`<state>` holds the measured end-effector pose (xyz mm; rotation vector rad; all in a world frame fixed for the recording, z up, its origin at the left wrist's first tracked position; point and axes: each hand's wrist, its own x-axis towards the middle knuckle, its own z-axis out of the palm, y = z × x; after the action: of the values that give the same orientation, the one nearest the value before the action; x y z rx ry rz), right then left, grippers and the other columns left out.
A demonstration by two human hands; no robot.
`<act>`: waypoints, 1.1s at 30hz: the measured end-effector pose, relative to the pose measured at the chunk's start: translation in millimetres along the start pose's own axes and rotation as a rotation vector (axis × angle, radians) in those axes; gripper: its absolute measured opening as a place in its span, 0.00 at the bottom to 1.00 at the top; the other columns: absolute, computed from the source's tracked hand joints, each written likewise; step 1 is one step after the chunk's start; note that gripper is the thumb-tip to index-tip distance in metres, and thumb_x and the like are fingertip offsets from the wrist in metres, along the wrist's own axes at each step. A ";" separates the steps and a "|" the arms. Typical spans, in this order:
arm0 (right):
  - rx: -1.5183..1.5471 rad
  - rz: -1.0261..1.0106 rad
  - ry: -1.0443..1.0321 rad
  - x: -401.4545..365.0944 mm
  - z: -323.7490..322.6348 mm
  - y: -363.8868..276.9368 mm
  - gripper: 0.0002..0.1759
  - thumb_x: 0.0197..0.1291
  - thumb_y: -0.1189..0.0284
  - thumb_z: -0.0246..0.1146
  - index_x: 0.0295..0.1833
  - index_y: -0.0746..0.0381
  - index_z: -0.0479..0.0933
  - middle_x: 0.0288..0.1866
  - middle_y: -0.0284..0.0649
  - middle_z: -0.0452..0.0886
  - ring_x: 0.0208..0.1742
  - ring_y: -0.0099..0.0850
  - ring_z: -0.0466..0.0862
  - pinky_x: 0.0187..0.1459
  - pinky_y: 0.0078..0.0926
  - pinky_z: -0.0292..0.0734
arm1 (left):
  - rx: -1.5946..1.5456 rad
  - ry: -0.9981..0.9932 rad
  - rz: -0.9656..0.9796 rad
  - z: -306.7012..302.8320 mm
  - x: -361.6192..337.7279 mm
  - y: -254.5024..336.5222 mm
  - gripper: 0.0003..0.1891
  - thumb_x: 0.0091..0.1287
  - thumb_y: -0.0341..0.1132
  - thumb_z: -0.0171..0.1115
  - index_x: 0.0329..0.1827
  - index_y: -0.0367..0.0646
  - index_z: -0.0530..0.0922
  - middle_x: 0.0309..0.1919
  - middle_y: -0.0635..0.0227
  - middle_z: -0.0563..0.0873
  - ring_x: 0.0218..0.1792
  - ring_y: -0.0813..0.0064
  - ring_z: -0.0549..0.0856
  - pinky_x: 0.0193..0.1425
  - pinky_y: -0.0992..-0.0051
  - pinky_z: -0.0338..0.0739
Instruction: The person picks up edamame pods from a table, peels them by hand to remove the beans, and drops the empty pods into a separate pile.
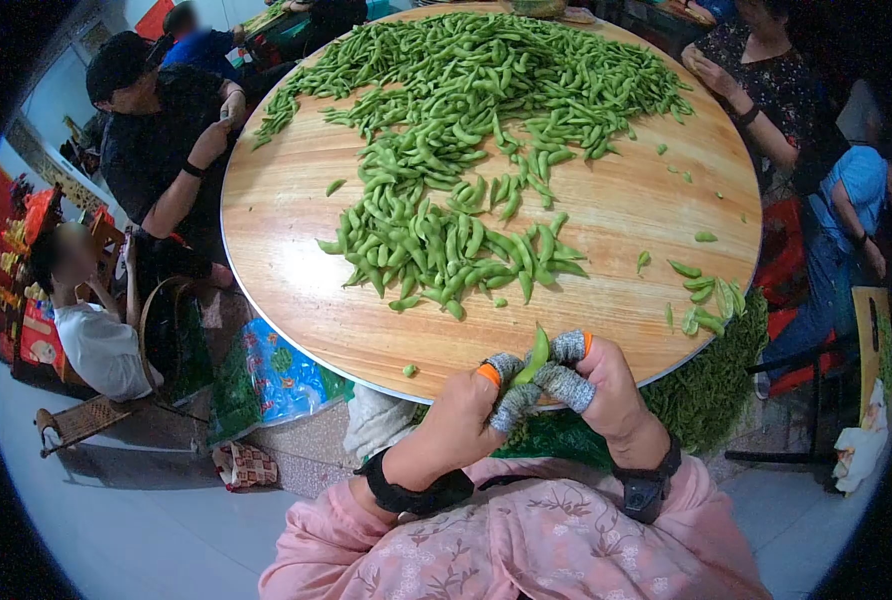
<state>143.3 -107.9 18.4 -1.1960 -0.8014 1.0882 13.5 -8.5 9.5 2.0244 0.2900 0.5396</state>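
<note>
Both my hands meet at the near edge of the round wooden table (pixel 296 215), their fingers closed around one green pod (pixel 535 362). My left hand (pixel 481 400) and my right hand (pixel 596 385) have grey knitted covers and orange bands on some fingers. The pod's tip sticks up between them. Beyond my hands lies a large pile of green pods (pixel 446 150), reaching from the table's far side to its middle. A few opened pods (pixel 711 305) lie near the right edge. A small green piece (pixel 409 370) rests left of my left hand.
People sit around the table: one in a black cap (pixel 161 130) at left, one in white (pixel 101 345), one in a patterned top (pixel 766 90) at right. Green plant matter (pixel 711 400) hangs beyond the right edge; a blue bag (pixel 286 370) lies on the floor.
</note>
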 end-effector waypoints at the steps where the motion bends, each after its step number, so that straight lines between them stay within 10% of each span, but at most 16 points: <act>1: -0.021 -0.026 -0.009 -0.2 -0.8 1.5 0.04 0.50 0.81 0.57 0.34 0.67 0.72 0.30 0.32 0.75 0.33 0.19 0.74 0.36 0.17 0.69 | 0.011 0.003 0.019 -0.1 0.1 -1.1 0.09 0.61 0.35 0.50 0.33 0.38 0.70 0.19 0.72 0.72 0.20 0.82 0.71 0.24 0.82 0.65; 14: 0.138 -0.031 -0.162 0.5 -10.8 16.6 0.05 0.50 0.79 0.59 0.35 0.67 0.73 0.31 0.32 0.76 0.32 0.20 0.74 0.36 0.17 0.70 | -0.773 -0.161 -0.403 -5.4 -11.6 -5.8 0.13 0.65 0.39 0.45 0.27 0.41 0.70 0.15 0.79 0.67 0.17 0.86 0.65 0.20 0.83 0.60; 17: 0.231 0.037 -0.209 2.3 -11.2 19.5 0.05 0.50 0.80 0.58 0.35 0.67 0.73 0.31 0.32 0.77 0.32 0.19 0.75 0.36 0.16 0.70 | -0.617 -0.156 -0.340 -9.0 -12.4 -4.9 0.11 0.61 0.40 0.53 0.30 0.40 0.72 0.18 0.75 0.72 0.18 0.85 0.68 0.21 0.84 0.61; 20: 0.240 0.194 -0.189 1.7 -5.4 17.7 0.05 0.50 0.80 0.58 0.36 0.67 0.74 0.31 0.32 0.77 0.33 0.19 0.75 0.36 0.15 0.70 | 0.226 -0.206 0.022 -16.0 -14.9 -13.3 0.11 0.51 0.31 0.55 0.37 0.38 0.74 0.23 0.57 0.77 0.23 0.61 0.77 0.30 0.73 0.71; 23: 0.055 0.077 -0.185 0.6 4.0 14.2 0.06 0.50 0.81 0.57 0.36 0.68 0.73 0.31 0.33 0.77 0.33 0.20 0.75 0.35 0.16 0.70 | 0.280 -0.139 0.150 -17.3 -14.4 -18.1 0.13 0.43 0.34 0.59 0.31 0.37 0.73 0.17 0.52 0.72 0.21 0.51 0.74 0.24 0.64 0.68; 33: -0.397 -0.187 -0.152 4.5 19.9 13.3 0.07 0.47 0.82 0.58 0.35 0.69 0.73 0.28 0.37 0.77 0.31 0.21 0.75 0.35 0.19 0.71 | 0.391 0.037 0.031 -14.5 -20.3 -17.3 0.11 0.40 0.27 0.53 0.29 0.39 0.74 0.18 0.57 0.75 0.22 0.55 0.76 0.26 0.69 0.71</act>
<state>123.3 -97.3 9.5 -1.3435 -1.2643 0.8968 -11.0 2.6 -4.6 2.4016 0.4124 0.5741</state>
